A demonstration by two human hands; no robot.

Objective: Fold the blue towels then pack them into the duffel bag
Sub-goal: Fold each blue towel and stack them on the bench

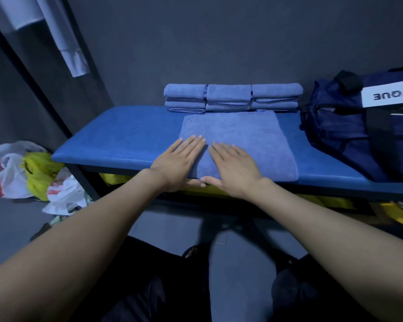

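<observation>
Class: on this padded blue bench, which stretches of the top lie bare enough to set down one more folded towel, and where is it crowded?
Bare: the padded blue bench top, from its left end to the flat blue towel under the left hand and right hand. A narrower strip lies between that towel and the navy duffel bag. Crowded: the back middle, filled by stacked folded blue towels.

Both hands, left hand [176, 162] and right hand [234, 167], flat on a towel [254, 135] on the bench [116, 135], folded towel stacks [230, 97] behind them, duffel bag [349, 126] to their right, plastic bags [30, 175] on the floor to their left
</observation>
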